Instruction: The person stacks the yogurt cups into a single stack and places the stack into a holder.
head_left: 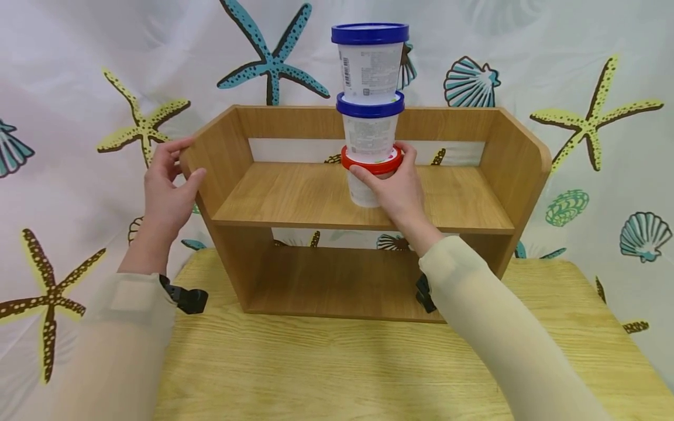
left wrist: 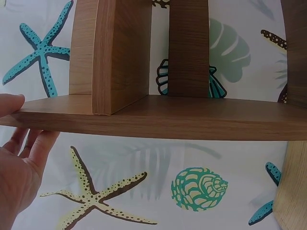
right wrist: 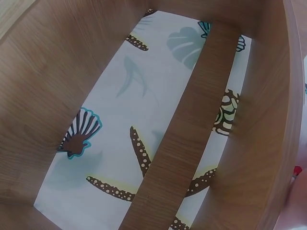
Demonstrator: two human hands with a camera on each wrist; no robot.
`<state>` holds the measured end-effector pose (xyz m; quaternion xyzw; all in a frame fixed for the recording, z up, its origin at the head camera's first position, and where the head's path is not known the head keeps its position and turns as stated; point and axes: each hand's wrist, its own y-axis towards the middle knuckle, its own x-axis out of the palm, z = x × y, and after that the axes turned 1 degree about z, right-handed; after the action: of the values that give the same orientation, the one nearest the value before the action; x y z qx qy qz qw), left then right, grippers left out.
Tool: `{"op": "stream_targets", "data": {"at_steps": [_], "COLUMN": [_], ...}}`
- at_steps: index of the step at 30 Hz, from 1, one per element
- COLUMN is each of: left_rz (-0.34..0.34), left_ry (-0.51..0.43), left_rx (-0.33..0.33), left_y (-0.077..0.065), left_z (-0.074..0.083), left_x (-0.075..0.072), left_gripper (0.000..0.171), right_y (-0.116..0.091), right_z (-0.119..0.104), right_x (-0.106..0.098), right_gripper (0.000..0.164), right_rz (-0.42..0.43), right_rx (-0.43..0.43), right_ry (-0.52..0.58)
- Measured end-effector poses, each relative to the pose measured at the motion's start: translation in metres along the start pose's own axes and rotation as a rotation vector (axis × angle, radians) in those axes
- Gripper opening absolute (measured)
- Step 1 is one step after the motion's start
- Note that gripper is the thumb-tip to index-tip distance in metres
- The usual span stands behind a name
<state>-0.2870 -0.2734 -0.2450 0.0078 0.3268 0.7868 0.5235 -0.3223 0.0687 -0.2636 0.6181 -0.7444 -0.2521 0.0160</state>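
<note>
Three white tubs stand in a stack over the upper board of a two-tier wooden shelf [head_left: 284, 190]. The top tub [head_left: 368, 70] and the middle tub [head_left: 370, 133] have blue lids; the bottom tub [head_left: 361, 190] has a red one. My right hand [head_left: 402, 190] grips the bottom tub just at its red lid, thumb in front and fingers round the far right side. My left hand [head_left: 169, 193] holds the shelf's left side panel [left wrist: 201, 127], thumb on one face and fingers on the other. In the right wrist view, only a sliver of the right hand [right wrist: 293, 206] shows.
The shelf stands on a light wooden table [head_left: 326, 362], with its right side panel [head_left: 518, 164] beyond my right hand. A back rail [head_left: 295, 123] runs behind the stack. A white cloth [head_left: 505, 35] with starfish and shells hangs behind.
</note>
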Motion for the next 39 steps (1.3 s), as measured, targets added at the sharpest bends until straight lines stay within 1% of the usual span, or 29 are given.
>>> {"op": "stream_targets", "data": {"at_steps": [4,10,15,18,25,30,36,39], "left_rz": [0.006,0.003,0.007,-0.001,-0.013,-0.021,-0.032,-0.05], "left_ry": [0.001,-0.001,0.003,0.001,0.006,0.01,0.061,0.085], "left_rx": [-0.001,0.001,0.01,0.001,-0.003,-0.018,0.013,0.017], "left_y": [0.0,0.001,0.003,0.004,0.004,0.003,0.004,0.004], "left_z": [-0.001,-0.001,-0.002,-0.001,0.001,0.002,0.003,0.003], "left_x": [-0.001,-0.002,-0.001,0.0,0.003,0.005,0.001,-0.001], "left_gripper": [0.048,0.048,0.048,0.049,0.049,0.05,0.05,0.052], "right_y": [0.002,-0.001,-0.005,-0.009,-0.018,-0.027,-0.042,-0.051], "right_z": [0.0,-0.001,-0.003,-0.004,-0.004,-0.002,-0.002,0.001], "right_x": [0.002,0.0,-0.009,-0.019,-0.042,-0.058,-0.073,-0.08], "right_gripper": [0.091,0.101,0.101,0.098,0.094,0.092,0.09,0.087], "right_rz": [-0.004,0.003,0.016,0.026,0.001,-0.022,-0.076,-0.108], "right_rx": [0.005,0.007,-0.007,-0.031,-0.08,-0.096,-0.126,-0.143], "right_ry": [0.011,0.075,0.128,0.134,0.098,0.072,0.051,0.028]}}
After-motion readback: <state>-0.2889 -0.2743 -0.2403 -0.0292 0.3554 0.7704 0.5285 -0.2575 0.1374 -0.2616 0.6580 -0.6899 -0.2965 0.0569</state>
